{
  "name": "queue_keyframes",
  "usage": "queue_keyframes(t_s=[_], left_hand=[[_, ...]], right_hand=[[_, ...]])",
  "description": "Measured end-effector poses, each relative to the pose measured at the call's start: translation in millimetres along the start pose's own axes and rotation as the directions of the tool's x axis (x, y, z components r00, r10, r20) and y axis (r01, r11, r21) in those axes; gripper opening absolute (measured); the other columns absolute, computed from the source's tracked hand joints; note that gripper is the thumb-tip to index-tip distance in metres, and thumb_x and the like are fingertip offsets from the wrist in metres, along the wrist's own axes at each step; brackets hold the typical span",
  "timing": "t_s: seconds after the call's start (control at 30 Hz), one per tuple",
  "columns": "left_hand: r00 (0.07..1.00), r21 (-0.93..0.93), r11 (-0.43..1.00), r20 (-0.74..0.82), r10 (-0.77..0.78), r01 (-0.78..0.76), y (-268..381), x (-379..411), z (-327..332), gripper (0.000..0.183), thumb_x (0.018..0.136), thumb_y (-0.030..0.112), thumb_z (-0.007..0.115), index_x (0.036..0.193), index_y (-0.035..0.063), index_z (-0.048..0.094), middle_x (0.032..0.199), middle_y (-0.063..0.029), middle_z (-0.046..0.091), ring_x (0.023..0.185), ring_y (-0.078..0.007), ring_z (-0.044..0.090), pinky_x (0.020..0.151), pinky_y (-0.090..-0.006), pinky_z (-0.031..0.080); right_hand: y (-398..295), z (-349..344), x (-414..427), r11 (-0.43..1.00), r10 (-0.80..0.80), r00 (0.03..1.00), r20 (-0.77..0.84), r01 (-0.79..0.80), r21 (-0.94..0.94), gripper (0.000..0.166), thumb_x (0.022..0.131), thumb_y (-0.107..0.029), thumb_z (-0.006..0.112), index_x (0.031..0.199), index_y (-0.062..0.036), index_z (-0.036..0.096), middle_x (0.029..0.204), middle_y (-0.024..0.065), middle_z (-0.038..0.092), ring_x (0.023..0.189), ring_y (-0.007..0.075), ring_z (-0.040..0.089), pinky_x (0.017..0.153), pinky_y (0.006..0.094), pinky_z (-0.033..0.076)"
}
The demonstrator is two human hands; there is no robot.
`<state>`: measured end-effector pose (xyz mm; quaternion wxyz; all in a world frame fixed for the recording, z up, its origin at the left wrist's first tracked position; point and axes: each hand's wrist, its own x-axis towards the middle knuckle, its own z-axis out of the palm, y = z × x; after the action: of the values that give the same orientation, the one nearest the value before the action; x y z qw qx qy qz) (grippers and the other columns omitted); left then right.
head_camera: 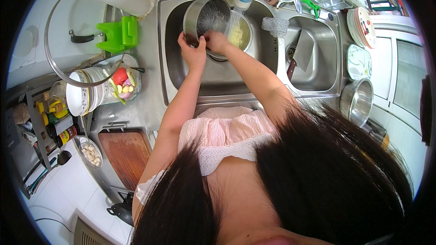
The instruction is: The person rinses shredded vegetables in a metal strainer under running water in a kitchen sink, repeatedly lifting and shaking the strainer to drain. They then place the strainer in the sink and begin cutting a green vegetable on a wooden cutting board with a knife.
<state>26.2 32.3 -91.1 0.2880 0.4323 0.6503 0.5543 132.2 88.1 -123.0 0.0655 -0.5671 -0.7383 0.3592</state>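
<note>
My left hand (193, 52) grips a stainless steel bowl (192, 17) from its near left side, thumb at the rim. The bowl is tilted over the large sink basin (235, 81), and its wet inside faces right. At the near rim, my right hand (216, 42) is curled on the same bowl; its fingertips are hidden. Just right of it, a second metal bowl (250, 29) in the basin holds pale yellow shreds (237, 35). Water runs from the faucet (242, 1) into that second bowl.
A cleaver (304, 51) lies in the small basin, with a grey cloth (275, 26) on the divider. Left stand a green holder (119, 34), a glass lid (51, 41), stacked bowls (80, 93) and a vegetable tray (136, 88). A wooden cutting board (124, 156) lies nearer.
</note>
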Motion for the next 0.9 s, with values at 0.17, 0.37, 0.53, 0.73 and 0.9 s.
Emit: queue_keyframes(t_s=[0.17,0.37,0.53,0.73,0.9], left_hand=[[0.996,0.014,0.999,0.085,0.027,-0.029,24,-2,4,0.065,0.074,0.02,0.073,0.125,-0.0002,0.038,0.107,-0.0175,0.059,0.095,-0.027,0.059,0.086,-0.035,0.046],[0.982,0.062,0.981,0.038,0.183,-0.185,4,-3,1,0.07,0.072,0.022,0.074,0.128,-0.0003,0.038,0.113,-0.018,0.051,0.1,-0.03,0.055,0.087,-0.0379,0.045],[0.949,0.137,0.94,0.078,0.304,-0.312,3,-4,-1,0.077,0.07,0.026,0.075,0.131,-0.0005,0.036,0.112,-0.0192,0.049,0.102,-0.0346,0.051,0.089,-0.0404,0.043],[0.913,0.234,0.884,0.146,0.381,-0.406,4,-3,-12,0.079,0.069,0.022,0.076,0.133,-0.0015,0.035,0.122,-0.0189,0.045,0.11,-0.03,0.052,0.093,-0.0372,0.046],[0.911,0.192,0.891,0.122,0.394,-0.411,7,3,-12,0.077,0.071,0.02,0.076,0.133,-0.0017,0.034,0.121,-0.0171,0.045,0.11,-0.0283,0.051,0.092,-0.0363,0.046]], right_hand=[[48,-10,0,0.945,-0.013,0.977,-0.215,-0.058,-0.322,0.019,0.079,-0.021,0.057,0.091,-0.0076,0.066,0.103,0.0131,0.061,0.095,0.0353,0.056,0.082,0.0438,0.045],[24,-45,-32,0.846,0.068,0.969,-0.239,-0.183,-0.5,0.023,0.083,-0.022,0.054,0.097,-0.0091,0.067,0.106,0.0135,0.062,0.11,0.0347,0.05,0.093,0.0455,0.038],[26,0,-12,0.999,-0.042,0.901,-0.431,0.031,-0.032,0.038,0.079,-0.024,0.057,0.113,-0.009,0.061,0.117,0.0156,0.057,0.111,0.0345,0.049,0.096,0.0395,0.035],[11,16,7,0.965,-0.185,0.962,-0.203,0.138,-0.223,0.048,0.076,-0.029,0.058,0.122,-0.0136,0.056,0.13,0.0146,0.048,0.117,0.0313,0.044,0.1,0.0508,0.03],[-3,9,6,0.929,-0.104,0.986,-0.13,0.049,-0.368,0.042,0.076,-0.026,0.057,0.116,-0.0151,0.06,0.126,0.0072,0.052,0.121,0.0269,0.04,0.096,0.0568,0.031]])
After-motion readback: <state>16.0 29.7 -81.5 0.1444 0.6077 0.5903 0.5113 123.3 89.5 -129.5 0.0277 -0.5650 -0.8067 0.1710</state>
